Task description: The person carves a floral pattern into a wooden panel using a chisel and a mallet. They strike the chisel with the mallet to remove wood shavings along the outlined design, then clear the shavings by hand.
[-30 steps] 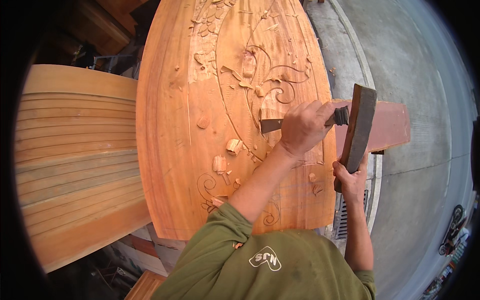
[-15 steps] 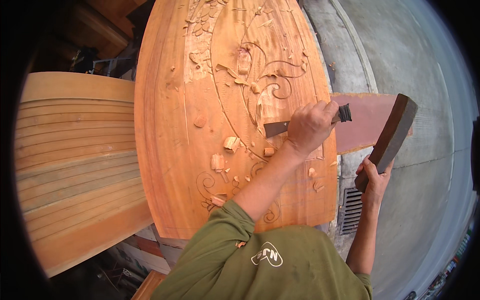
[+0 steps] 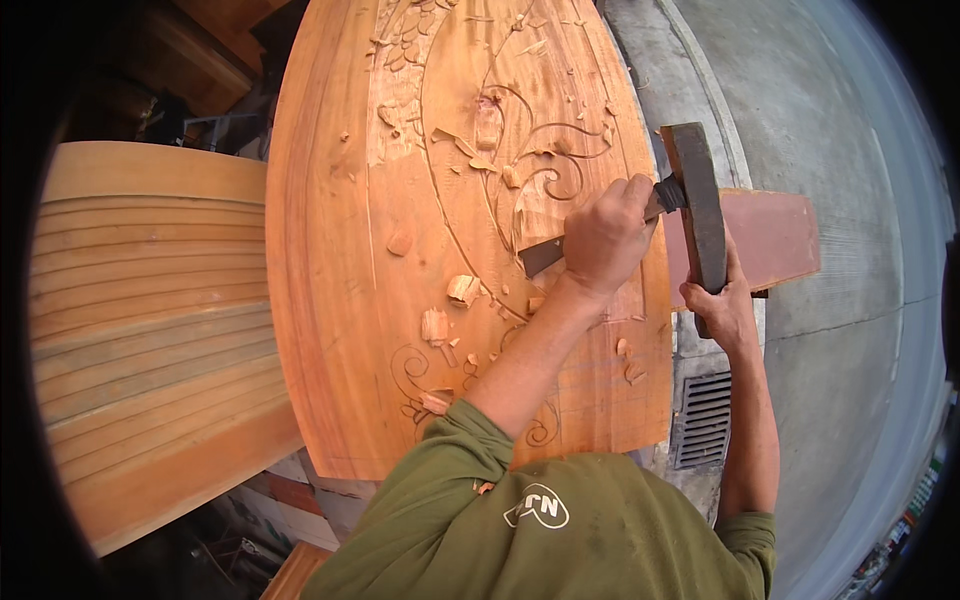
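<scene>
My left hand is closed round the handle of a chisel, whose dark flat blade slants down to the left. The blade's edge meets the wood beside a carved scroll. A dark cord-like wrapping binds the handle's end. My right hand grips a long dark wooden mallet near its lower end. The mallet's side is up against the wrapped end of the chisel handle. Beneath both tools lies a broad orange-brown wooden panel with carved leaves, curling stems and drawn outlines.
Curled wood chips lie scattered over the panel. Grooved wooden boards stand to the left. On the right are a reddish board sticking out from under the panel, a drain grate and concrete floor.
My right hand has swung the mallet left and inward, from apart to against the chisel's end. The chisel and my left hand have shifted slightly left.
</scene>
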Demonstrator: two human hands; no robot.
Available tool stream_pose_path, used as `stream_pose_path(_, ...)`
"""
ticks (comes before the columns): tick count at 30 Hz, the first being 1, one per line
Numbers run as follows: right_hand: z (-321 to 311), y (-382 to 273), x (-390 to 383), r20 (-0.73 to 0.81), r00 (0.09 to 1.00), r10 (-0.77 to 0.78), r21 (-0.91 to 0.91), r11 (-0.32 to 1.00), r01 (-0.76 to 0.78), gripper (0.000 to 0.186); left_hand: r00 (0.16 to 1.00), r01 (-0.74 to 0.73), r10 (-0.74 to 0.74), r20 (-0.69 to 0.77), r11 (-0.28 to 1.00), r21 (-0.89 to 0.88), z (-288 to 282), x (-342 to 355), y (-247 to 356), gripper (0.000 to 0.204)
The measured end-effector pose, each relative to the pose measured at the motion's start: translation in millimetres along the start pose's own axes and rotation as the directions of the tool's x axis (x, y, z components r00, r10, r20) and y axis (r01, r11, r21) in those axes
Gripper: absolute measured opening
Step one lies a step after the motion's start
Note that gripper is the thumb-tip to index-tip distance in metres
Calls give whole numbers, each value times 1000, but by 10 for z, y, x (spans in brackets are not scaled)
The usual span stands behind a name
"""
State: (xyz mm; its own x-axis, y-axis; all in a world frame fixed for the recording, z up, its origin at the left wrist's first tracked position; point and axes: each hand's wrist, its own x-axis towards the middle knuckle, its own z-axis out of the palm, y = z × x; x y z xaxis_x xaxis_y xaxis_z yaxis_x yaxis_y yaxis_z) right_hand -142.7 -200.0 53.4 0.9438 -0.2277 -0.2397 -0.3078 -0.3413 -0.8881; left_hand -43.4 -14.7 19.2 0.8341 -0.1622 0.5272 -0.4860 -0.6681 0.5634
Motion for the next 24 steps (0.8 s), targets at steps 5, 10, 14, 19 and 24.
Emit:
stream_pose_path(5, -114, -81, 112, -62, 993, 105, 261, 962, -85, 95, 1000, 19, -19, -2, 1000, 8, 18, 11, -41, 32)
stream_pose_path(10, -85, 67, 46, 26, 999, -33, -3, 999, 33, 102, 1000, -5, 5, 0, 998, 64, 6, 8, -11, 29)
stream_pose_path(14, -220, 495, -364, -101, 993, 67, 224, 974, -43, 91, 970, -186, 189, 150, 982, -35, -252, -261, 497, 26)
stream_pose_path(19, -143, 764, -894, -283, 937, 205, 382, 920, -86, 68, 896, -287, 335, 291, 938, -196, 50, -361, 412, 23)
stream_pose_path(24, -434, 787, -1054, -409, 902, 140, 365, 931, 21, 54, 894, -317, 370, 252, 921, -227, 252, -210, 208, 28)
